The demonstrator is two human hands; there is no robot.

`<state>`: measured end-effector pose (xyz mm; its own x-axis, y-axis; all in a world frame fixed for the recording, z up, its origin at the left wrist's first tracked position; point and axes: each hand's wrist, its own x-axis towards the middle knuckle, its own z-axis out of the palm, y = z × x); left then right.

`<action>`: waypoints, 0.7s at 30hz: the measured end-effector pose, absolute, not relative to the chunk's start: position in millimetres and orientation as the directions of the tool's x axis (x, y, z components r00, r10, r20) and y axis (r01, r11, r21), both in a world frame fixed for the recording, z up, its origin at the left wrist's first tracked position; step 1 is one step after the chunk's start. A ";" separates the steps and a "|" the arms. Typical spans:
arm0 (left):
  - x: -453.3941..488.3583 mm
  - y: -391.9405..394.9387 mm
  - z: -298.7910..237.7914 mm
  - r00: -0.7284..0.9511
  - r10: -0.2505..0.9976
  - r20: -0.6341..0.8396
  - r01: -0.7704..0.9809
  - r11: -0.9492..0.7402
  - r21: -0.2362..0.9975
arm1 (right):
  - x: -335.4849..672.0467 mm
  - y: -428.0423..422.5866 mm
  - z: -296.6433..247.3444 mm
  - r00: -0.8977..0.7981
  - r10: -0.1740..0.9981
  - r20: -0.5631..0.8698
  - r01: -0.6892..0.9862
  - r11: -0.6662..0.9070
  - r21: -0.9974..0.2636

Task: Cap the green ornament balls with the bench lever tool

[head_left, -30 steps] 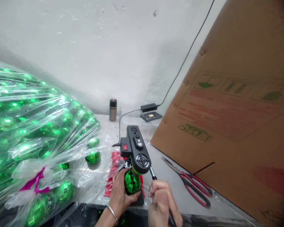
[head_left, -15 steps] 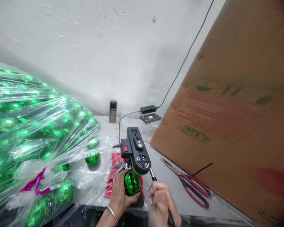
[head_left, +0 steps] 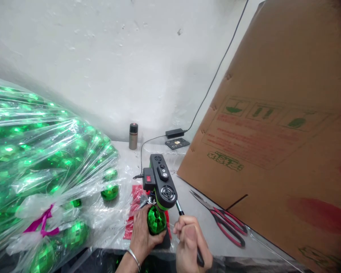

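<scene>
A small black and green bench machine (head_left: 160, 181) with a red switch stands near the table's front edge. Under its head sits a shiny green faceted ball (head_left: 155, 220). My left hand (head_left: 142, 232) is wrapped round that ball from the left and holds it in place. My right hand (head_left: 190, 242) is closed on the machine's lever handle (head_left: 179, 209), which slants down to the right from the head. A silver bangle shows on my left wrist.
A big clear plastic bag of green balls (head_left: 36, 159), tied with a pink ribbon, fills the left. Loose green balls (head_left: 110, 192) and red packets (head_left: 135, 204) lie beside the machine. Red-handled scissors (head_left: 224, 224) lie right, by a leaning cardboard sheet (head_left: 272, 125). A metal can (head_left: 133, 136) and adapter (head_left: 174, 133) stand by the wall.
The view has shifted slightly, so everything sits a little further left and lower. Both hands keep their grips on the ball and the lever handle.
</scene>
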<state>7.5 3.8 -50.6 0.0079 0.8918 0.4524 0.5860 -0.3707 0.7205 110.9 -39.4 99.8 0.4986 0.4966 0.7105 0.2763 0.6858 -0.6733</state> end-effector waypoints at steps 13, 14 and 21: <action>8.3 8.1 -51.9 -0.001 0.883 0.469 0.568 -0.386 0.727 | 110.7 -38.9 94.8 0.493 0.516 0.700 0.284 0.666 -0.690; 8.3 8.1 -52.1 -0.002 0.878 0.479 0.565 -0.394 0.725 | 110.3 -39.4 90.8 0.491 0.510 0.706 0.292 0.667 -0.686; 9.3 10.0 -46.6 -0.012 0.897 0.442 0.525 -0.370 0.766 | 109.8 -40.2 92.6 0.492 0.487 0.722 0.311 0.676 -0.668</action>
<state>9.3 10.0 -46.6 -0.0122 0.8970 0.4420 0.5252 -0.3704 0.7661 109.8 -40.2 92.6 0.4922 0.4866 0.7218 0.3110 0.6762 -0.6679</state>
